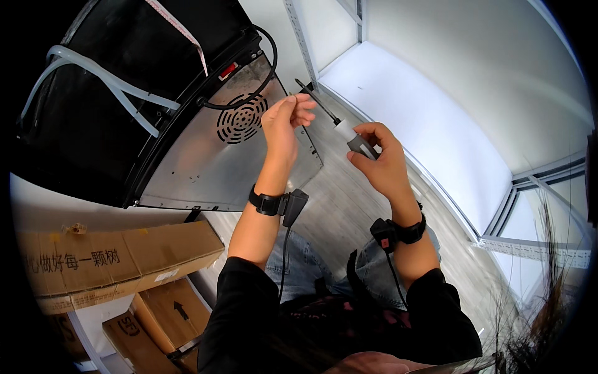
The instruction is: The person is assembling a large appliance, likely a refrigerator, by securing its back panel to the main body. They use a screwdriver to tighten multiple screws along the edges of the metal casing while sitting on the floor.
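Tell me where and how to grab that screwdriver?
Probably by the thick grey handle of the screwdriver, coming from the lower right, where the right grip holds it: its thin shaft points up and left, tip away from that side.

On the long cardboard box [187, 243] at the near left stands one row of large black Chinese characters [81, 262]. The near side of this box carries a small white label [166, 275], too small for reading. Beside it, a smaller brown carton [159, 315] shows a black arrow [180, 310], which points toward the far left. The flat carton [140, 352] to its left bears a black rounded logo [129, 325] with Latin letters. At the far left, a white strip [177, 28] on the black appliance [149, 56] has reddish print, also too fine. The right wrist tracker [381, 234] has a small red label [385, 243], not legible.
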A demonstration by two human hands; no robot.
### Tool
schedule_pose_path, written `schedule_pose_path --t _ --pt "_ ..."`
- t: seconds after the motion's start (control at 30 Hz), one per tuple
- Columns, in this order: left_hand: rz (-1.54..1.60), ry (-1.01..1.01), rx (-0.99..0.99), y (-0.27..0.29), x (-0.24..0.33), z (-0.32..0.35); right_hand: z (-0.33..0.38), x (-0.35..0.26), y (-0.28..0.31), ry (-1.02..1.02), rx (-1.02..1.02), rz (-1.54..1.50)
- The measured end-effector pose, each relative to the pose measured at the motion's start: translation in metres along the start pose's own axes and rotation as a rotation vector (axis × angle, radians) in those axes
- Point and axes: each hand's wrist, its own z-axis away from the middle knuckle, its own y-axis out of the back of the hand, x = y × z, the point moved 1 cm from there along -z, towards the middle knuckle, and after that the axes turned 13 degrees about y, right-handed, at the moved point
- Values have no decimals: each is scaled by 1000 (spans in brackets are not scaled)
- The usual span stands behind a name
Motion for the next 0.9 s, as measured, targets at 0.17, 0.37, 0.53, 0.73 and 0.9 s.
schedule_pose_path --t 0.17,0.37,0.53,0.73,0.9 --pt "-164 -80 -153 -8 -16 4 -1 15 16 -102 41 19" --pt "-147 17 -312 -22 -53 10 -26 12 27 -334 113 -203" --pt "-176 88 -338 -27 -89 8 -18 33 18 -346 173 -341" --pt "-201 225 -322 -40 -175 5 20 66 30 -482 205 -443" --pt "-235 273 -352 -106 -278 -25 20 106 84 -523 172 -418"
